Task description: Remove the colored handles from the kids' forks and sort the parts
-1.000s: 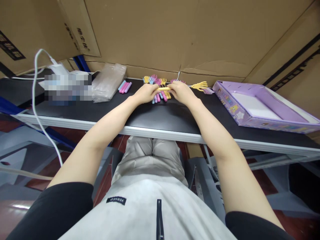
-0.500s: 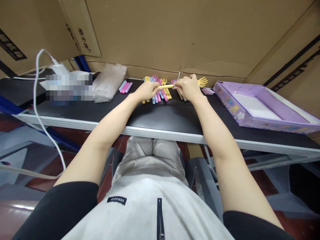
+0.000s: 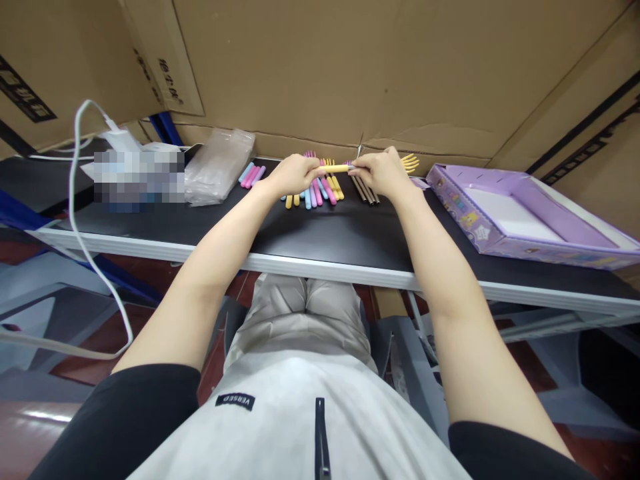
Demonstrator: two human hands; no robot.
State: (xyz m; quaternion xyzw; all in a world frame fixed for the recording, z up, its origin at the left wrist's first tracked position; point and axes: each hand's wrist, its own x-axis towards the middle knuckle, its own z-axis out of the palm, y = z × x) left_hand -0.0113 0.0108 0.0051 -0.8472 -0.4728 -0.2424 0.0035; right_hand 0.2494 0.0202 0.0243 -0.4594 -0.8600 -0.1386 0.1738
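Note:
A yellow back scratcher (image 3: 334, 169) stretches level between my two hands above the black table. My left hand (image 3: 296, 176) is closed around the left end of its handle. The fingers of my right hand (image 3: 383, 172) pinch it at the handle's other end, and its yellow claw (image 3: 410, 163) sticks out beyond that hand. Below and behind lie several pink, blue and yellow back scratchers (image 3: 320, 192) in a row, their claws partly hidden by my left hand. Several dark brown rods (image 3: 367, 191) lie beside my right hand.
Several short pastel handles (image 3: 253, 175) lie to the left, next to clear plastic bags (image 3: 220, 163). A purple open box (image 3: 540, 243) stands at the right. A white cable (image 3: 75, 200) hangs over the table's left part. Cardboard (image 3: 320, 73) walls the back.
My right hand has shifted slightly right and its fingers have straightened along the back scratcher, uncovering the brown rods. My left hand has moved slightly, covering more of the claws behind it.

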